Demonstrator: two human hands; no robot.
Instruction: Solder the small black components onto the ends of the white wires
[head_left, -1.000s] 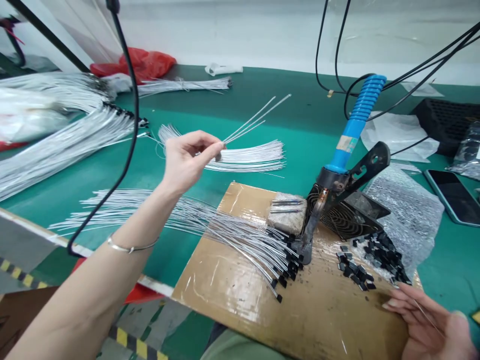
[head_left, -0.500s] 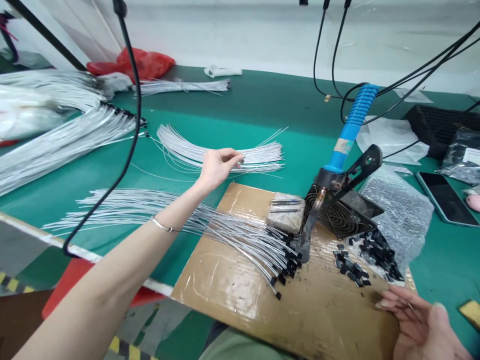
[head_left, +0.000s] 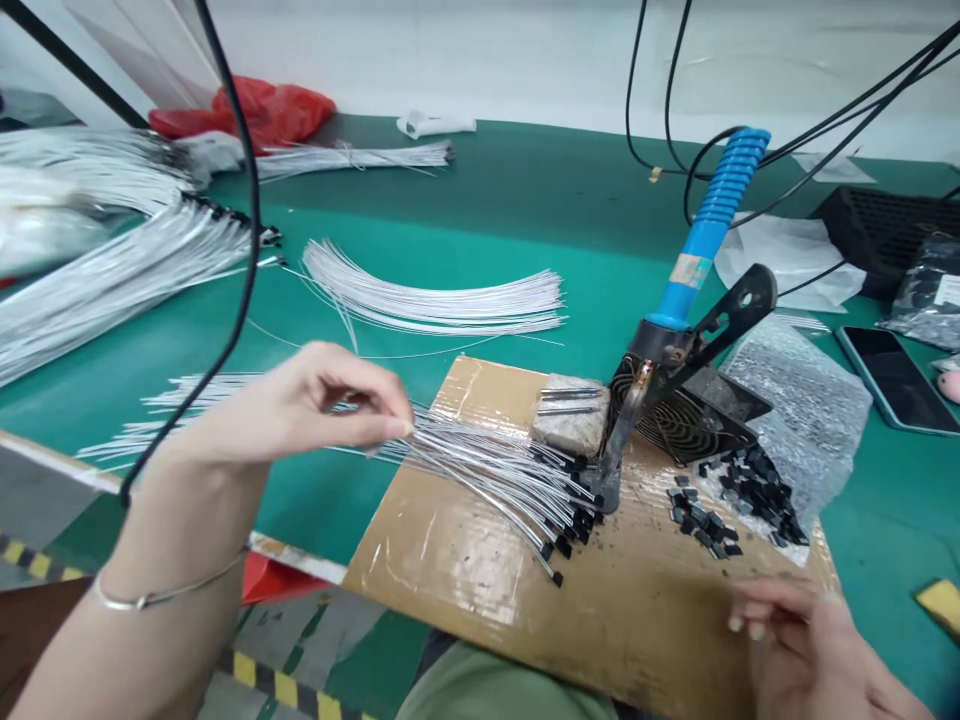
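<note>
My left hand point(head_left: 337, 405) is pinched above a spread of white wires with black ends point(head_left: 495, 480). Thin white strands run from the loose bundle of white wires point(head_left: 435, 305) down behind this hand, and a white wire seems to be in the pinch, though its tip is hard to see. At the lower right, my right hand point(head_left: 817, 640) is blurred, its fingers drawn together by the cardboard sheet point(head_left: 630, 610). What it holds is unclear. Small black pieces point(head_left: 705, 525) lie beyond it.
A soldering iron with a blue handle point(head_left: 720, 220) stands upright in a holder beside a small black fan point(head_left: 667, 420) and a tan block point(head_left: 570, 412). Bubble wrap point(head_left: 806, 400) and a phone point(head_left: 896, 380) lie right. More wire bundles point(head_left: 120, 280) are left; a black cable point(head_left: 251, 200) hangs in front.
My left hand has left the loose wire bundle and moved toward me and left, over the black-ended wires. Strands sticking up at the bundle's right end are gone. My right hand shifted slightly.
</note>
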